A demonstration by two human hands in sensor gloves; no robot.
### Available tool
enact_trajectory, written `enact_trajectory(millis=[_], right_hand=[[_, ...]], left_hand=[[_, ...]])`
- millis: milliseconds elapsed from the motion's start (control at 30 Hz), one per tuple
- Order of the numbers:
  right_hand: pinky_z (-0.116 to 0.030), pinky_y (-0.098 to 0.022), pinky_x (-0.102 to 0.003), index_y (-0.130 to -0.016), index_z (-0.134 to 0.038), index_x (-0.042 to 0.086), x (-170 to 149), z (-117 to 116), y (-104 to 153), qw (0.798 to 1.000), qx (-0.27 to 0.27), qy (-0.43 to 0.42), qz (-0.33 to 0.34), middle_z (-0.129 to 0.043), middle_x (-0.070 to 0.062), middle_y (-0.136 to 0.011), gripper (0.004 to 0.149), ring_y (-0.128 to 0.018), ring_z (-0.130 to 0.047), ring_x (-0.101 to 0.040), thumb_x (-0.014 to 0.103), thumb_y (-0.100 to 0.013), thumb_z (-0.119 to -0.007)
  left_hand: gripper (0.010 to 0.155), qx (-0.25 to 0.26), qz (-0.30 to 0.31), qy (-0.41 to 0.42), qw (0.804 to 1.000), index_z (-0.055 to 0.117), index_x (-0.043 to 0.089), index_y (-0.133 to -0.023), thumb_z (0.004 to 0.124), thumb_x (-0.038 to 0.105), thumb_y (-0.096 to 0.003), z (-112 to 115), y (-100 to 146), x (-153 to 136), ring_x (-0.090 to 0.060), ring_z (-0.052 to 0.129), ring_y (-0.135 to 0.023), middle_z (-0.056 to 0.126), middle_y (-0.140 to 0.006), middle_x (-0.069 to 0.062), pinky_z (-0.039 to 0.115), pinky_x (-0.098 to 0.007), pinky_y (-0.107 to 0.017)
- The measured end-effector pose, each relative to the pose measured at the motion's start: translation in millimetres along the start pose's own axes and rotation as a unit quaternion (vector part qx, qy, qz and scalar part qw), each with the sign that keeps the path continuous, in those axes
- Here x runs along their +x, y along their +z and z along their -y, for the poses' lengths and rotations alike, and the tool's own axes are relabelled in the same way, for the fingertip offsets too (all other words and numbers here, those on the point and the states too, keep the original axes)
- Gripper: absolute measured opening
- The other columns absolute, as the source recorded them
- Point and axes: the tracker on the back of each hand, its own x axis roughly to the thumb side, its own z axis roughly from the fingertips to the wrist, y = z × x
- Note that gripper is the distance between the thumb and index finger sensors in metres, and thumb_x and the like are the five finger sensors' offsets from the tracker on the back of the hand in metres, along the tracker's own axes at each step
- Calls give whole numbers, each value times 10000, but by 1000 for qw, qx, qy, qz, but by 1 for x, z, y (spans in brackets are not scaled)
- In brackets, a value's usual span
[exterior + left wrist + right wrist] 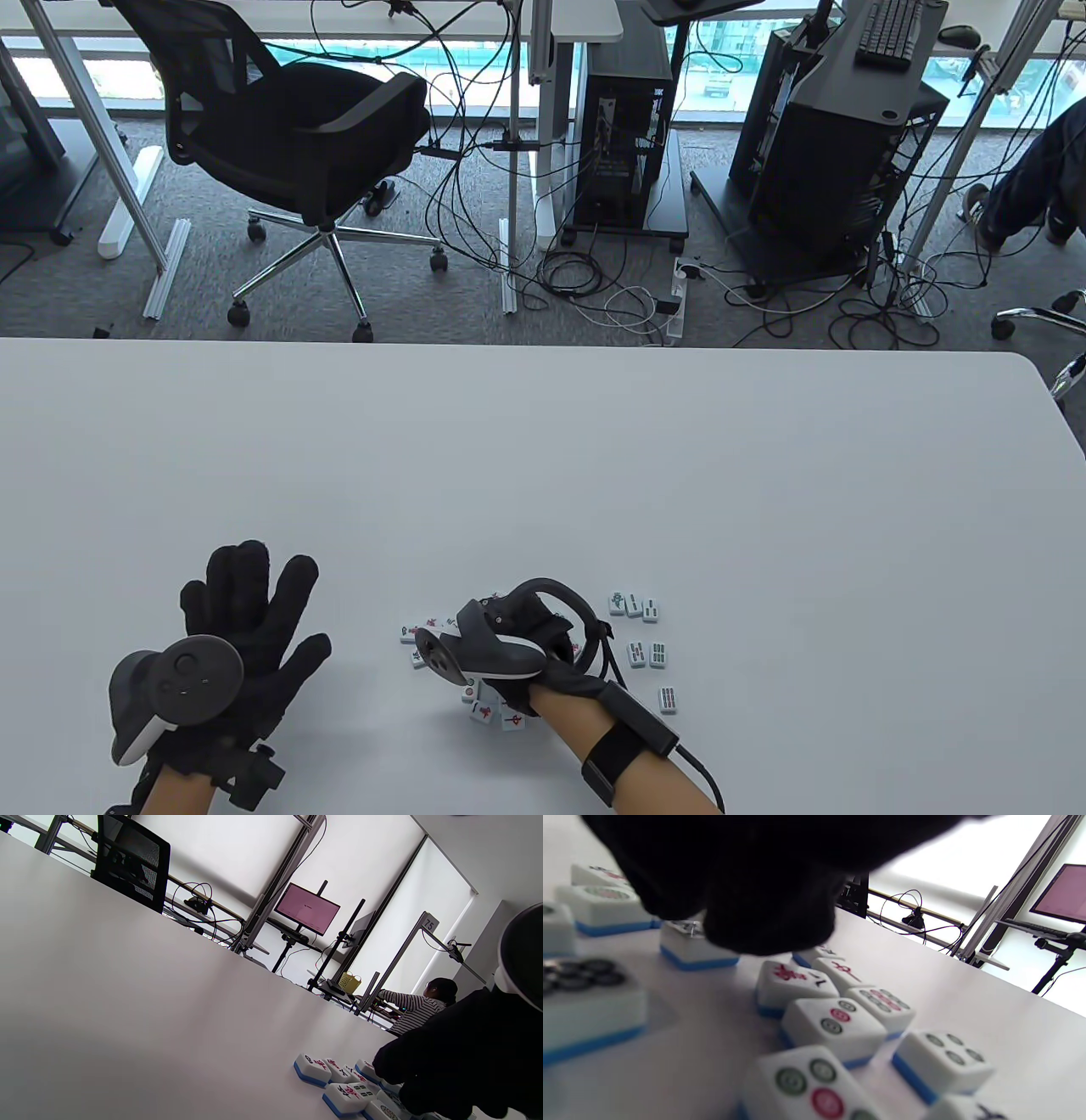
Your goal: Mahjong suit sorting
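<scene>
I see the left hand point(242, 628) flat on the table point(543, 475), fingers spread, holding nothing. Right hand point(543, 649) hangs over the tile pile point(475, 679); can't tell whether it grips one. Bamboo tiles point(640, 632) lie loose just right of it.

The mahjong tiles point(833, 1027) have white faces over blue backs. Face patterns include green and red circles, grey-green circles in a group of four point(944, 1052), red characters with black strokes point(793, 978), and green bamboo bars with red accents point(669, 698). The table point(543, 475) is plain white. Both gloves, on the left hand point(246, 628) and the right hand point(551, 654), are black. The trackers point(182, 679) are dark grey with white undersides. The wrist strap point(615, 755) is black.
</scene>
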Motion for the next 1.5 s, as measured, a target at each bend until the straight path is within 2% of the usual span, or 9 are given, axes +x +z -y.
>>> enact_trajectory(millis=[67, 300, 533, 700, 867, 1067, 1167, 1300, 1500], right_hand=[[-805, -20, -266, -798, -842, 79, 0, 1, -1, 999, 33, -10, 2, -988, -24, -289, 550, -23, -872, -84, 404, -354, -844], [-795, 0, -260, -812, -823, 60, 9, -8, -11, 997, 74, 2, -6, -981, -14, -264, 575, -1, -856, -74, 378, -337, -879], [-797, 7, -256, -782, -828, 21, 3, -7, -14, 996, 87, -36, -4, -978, -10, -249, 575, 10, -854, -69, 359, -322, -901], [-806, -3, -253, -790, -829, 39, -17, 9, 8, 998, 39, -56, 1, -981, -3, -261, 576, -2, -863, -65, 362, -318, -900], [-811, -15, -255, -799, -821, 35, -53, 19, 51, 998, 10, -53, -24, -982, -9, -277, 579, -16, -870, -69, 352, -320, -898], [-815, -27, -253, -811, -812, 39, -84, -7, 108, 997, 54, -25, -45, -983, -8, -294, 580, -31, -875, -67, 348, -327, -891], [-815, -27, -254, -811, -812, 40, -87, -21, 123, 996, 73, -29, -53, -983, -9, -295, 579, -31, -875, -68, 348, -327, -890], [-815, -25, -254, -809, -812, 41, -84, -35, 137, 995, 77, -22, -59, -983, -7, -293, 579, -29, -875, -68, 350, -325, -890], [-814, -23, -254, -811, -811, 47, -83, -51, 139, 994, 85, -3, -68, -982, -6, -292, 575, -27, -873, -68, 350, -327, -885]], left_hand=[[761, 1, -1, 1, 1000, 213, 461, -1108, 534, 731, -473, 0, 0, 0, -136, -203, -1061, -143, -1094, 195, -102, -559, -702], [763, -3, -1, -5, 1000, 215, 460, -1109, 535, 732, -471, 0, 0, 0, -137, -201, -1062, -142, -1095, 195, -100, -560, -702], [763, -3, 0, -4, 1000, 215, 460, -1109, 535, 732, -471, 1, 0, 1, -138, -200, -1062, -141, -1095, 194, -100, -560, -702], [764, -3, 0, -2, 1000, 215, 457, -1110, 534, 732, -473, 1, 0, 1, -138, -201, -1061, -141, -1095, 193, -101, -560, -702], [764, -4, 1, -5, 1000, 214, 459, -1109, 535, 732, -471, 1, 0, 1, -139, -202, -1061, -143, -1095, 192, -101, -561, -701], [763, -7, 0, -9, 1000, 214, 459, -1109, 534, 732, -472, 2, 0, 1, -139, -201, -1061, -143, -1095, 192, -100, -560, -701], [764, -9, 0, -10, 1000, 212, 459, -1109, 533, 732, -472, 2, 0, 2, -139, -201, -1061, -142, -1095, 192, -100, -560, -702], [763, -11, -1, -13, 1000, 211, 460, -1108, 533, 732, -472, 3, 0, 2, -139, -202, -1061, -144, -1094, 193, -100, -560, -701], [763, -12, -1, -13, 1000, 213, 459, -1108, 534, 732, -471, 3, 0, 3, -138, -202, -1061, -143, -1094, 193, -101, -560, -701]])
